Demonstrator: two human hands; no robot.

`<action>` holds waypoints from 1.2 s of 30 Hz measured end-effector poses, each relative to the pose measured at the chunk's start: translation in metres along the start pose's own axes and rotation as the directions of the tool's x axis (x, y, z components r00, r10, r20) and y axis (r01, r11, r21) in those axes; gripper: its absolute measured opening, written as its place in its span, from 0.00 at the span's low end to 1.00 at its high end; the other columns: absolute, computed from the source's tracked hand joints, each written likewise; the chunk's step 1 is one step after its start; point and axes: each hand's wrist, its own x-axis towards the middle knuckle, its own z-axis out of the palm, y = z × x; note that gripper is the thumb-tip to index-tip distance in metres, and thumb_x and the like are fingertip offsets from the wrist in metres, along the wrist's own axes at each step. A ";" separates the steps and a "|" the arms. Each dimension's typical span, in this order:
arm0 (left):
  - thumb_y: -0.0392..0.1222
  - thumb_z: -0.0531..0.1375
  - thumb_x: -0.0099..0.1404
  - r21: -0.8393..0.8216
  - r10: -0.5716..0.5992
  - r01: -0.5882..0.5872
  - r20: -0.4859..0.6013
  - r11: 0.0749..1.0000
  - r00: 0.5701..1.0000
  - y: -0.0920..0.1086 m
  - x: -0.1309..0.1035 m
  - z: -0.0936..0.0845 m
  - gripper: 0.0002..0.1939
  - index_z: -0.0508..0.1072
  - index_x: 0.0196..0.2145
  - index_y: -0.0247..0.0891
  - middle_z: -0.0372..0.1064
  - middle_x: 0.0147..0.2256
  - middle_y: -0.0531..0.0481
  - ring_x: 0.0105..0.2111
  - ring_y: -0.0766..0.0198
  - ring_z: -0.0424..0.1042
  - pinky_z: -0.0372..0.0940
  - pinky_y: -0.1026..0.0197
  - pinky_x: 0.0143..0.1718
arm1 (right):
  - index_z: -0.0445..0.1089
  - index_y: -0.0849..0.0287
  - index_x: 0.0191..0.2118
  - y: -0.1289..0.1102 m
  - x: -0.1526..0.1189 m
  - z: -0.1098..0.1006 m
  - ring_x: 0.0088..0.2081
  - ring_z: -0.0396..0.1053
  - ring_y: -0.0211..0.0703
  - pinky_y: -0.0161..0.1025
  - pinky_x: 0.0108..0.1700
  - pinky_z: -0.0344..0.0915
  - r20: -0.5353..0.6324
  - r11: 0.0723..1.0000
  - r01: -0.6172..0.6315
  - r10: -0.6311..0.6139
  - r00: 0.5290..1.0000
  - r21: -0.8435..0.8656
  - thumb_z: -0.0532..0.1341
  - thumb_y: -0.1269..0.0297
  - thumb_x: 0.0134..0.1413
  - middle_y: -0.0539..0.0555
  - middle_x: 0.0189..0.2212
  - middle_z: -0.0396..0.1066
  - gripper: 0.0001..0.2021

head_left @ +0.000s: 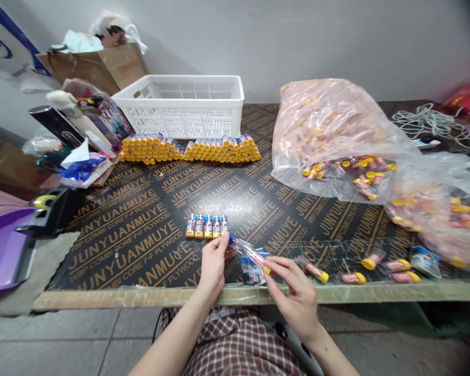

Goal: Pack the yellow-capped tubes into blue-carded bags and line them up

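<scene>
My right hand (292,290) pinches a small clear tube (256,256) with pink contents by its yellow-capped end. The tube slants up and left toward my left hand (214,261). My left hand's thumb and fingers close on a blue-edged clear piece (232,238) by the tube's far end; whether it is a label or a wrapper I cannot tell. Below the tube lie printed blue labels (251,267), partly hidden. Just beyond my left hand stands a short row of labelled yellow-capped tubes (207,226). Several unlabelled tubes (352,278) lie to the right of my right hand.
A stack of labelled tubes (188,150) lies before a white plastic basket (184,112). Large clear bags (325,115) of tubes cover the right back. A tape dispenser (49,209), bottles (57,125) and a purple dustpan (8,250) are at left. The table's front edge (141,297) is near me.
</scene>
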 end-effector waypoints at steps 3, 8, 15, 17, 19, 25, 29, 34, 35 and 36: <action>0.49 0.69 0.48 -0.025 -0.003 0.007 0.133 1.000 0.991 0.002 -0.007 0.004 0.18 0.72 0.30 0.33 0.71 0.26 0.52 0.27 0.68 0.69 0.67 0.64 0.31 | 0.69 0.51 0.50 0.003 -0.001 0.002 0.46 0.68 0.42 0.39 0.47 0.67 0.076 0.999 -0.025 0.021 0.997 0.049 0.55 0.76 0.58 0.54 0.44 0.68 0.17; 0.44 0.70 0.46 0.042 -0.154 0.149 0.292 0.988 0.944 0.008 -0.015 0.006 0.22 0.71 0.37 0.33 0.72 0.25 0.51 0.24 0.68 0.70 0.68 0.63 0.30 | 0.65 0.48 0.53 0.011 0.000 0.002 0.42 0.68 0.41 0.39 0.44 0.69 0.106 1.000 -0.007 0.004 0.994 0.030 0.56 0.77 0.55 0.53 0.42 0.65 0.22; 0.45 0.70 0.47 0.240 -0.324 0.240 0.431 0.941 0.842 0.004 -0.024 0.004 0.19 0.75 0.32 0.28 0.72 0.27 0.46 0.24 0.69 0.69 0.65 0.67 0.27 | 0.45 0.50 0.64 0.012 0.009 -0.002 0.58 0.57 0.53 0.52 0.55 0.63 0.213 0.989 -0.037 0.006 0.977 0.144 0.57 0.77 0.42 0.58 0.62 0.45 0.41; 0.46 0.70 0.46 0.256 -0.350 0.258 0.441 0.932 0.827 0.004 -0.027 0.005 0.20 0.75 0.32 0.28 0.72 0.27 0.47 0.24 0.68 0.69 0.65 0.66 0.26 | 0.45 0.51 0.64 0.013 0.009 -0.003 0.59 0.56 0.54 0.53 0.57 0.61 0.272 0.979 -0.050 -0.005 0.962 0.197 0.56 0.77 0.40 0.57 0.63 0.46 0.42; 0.46 0.71 0.45 0.265 -0.365 0.270 0.444 0.926 0.818 0.004 -0.030 0.006 0.20 0.76 0.32 0.28 0.72 0.26 0.47 0.24 0.68 0.69 0.65 0.66 0.26 | 0.45 0.51 0.64 0.014 0.008 -0.003 0.59 0.57 0.53 0.52 0.58 0.60 0.310 0.972 -0.066 -0.007 0.951 0.225 0.55 0.78 0.39 0.57 0.61 0.52 0.42; 0.46 0.70 0.46 0.252 -0.363 0.274 0.453 0.928 0.814 0.005 -0.031 0.007 0.21 0.76 0.33 0.27 0.72 0.27 0.46 0.25 0.68 0.69 0.64 0.66 0.26 | 0.47 0.52 0.63 0.015 0.006 -0.001 0.57 0.60 0.51 0.49 0.58 0.60 0.297 0.952 -0.087 -0.004 0.955 0.292 0.55 0.78 0.37 0.57 0.58 0.57 0.43; 0.46 0.70 0.46 0.249 -0.364 0.277 0.443 0.928 0.819 0.006 -0.031 0.007 0.20 0.76 0.32 0.27 0.72 0.27 0.46 0.25 0.68 0.69 0.64 0.66 0.26 | 0.47 0.53 0.63 0.014 0.006 0.001 0.57 0.60 0.51 0.49 0.58 0.61 0.272 0.944 -0.091 0.001 0.962 0.318 0.55 0.78 0.36 0.58 0.58 0.57 0.43; 0.46 0.71 0.45 0.234 -0.357 0.279 0.439 0.931 0.825 0.003 -0.034 0.008 0.21 0.75 0.32 0.28 0.72 0.27 0.46 0.24 0.68 0.69 0.64 0.66 0.26 | 0.47 0.53 0.63 0.014 0.006 0.005 0.57 0.60 0.51 0.48 0.58 0.61 0.260 0.937 -0.098 0.008 0.966 0.336 0.56 0.78 0.37 0.58 0.58 0.57 0.42; 0.46 0.71 0.45 0.230 -0.353 0.277 0.437 0.933 0.827 0.003 -0.034 0.008 0.21 0.75 0.32 0.28 0.72 0.27 0.46 0.24 0.68 0.69 0.64 0.66 0.26 | 0.46 0.53 0.63 0.013 0.006 0.005 0.57 0.60 0.50 0.48 0.58 0.61 0.264 0.937 -0.095 0.003 0.965 0.337 0.56 0.77 0.38 0.58 0.58 0.57 0.42; 0.46 0.71 0.45 0.228 -0.348 0.273 0.435 0.935 0.830 0.003 -0.032 0.008 0.21 0.75 0.32 0.28 0.72 0.27 0.46 0.24 0.67 0.69 0.64 0.66 0.26 | 0.45 0.52 0.64 0.012 0.007 0.005 0.58 0.59 0.50 0.48 0.58 0.61 0.274 0.940 -0.092 -0.002 0.962 0.328 0.56 0.77 0.40 0.58 0.59 0.56 0.42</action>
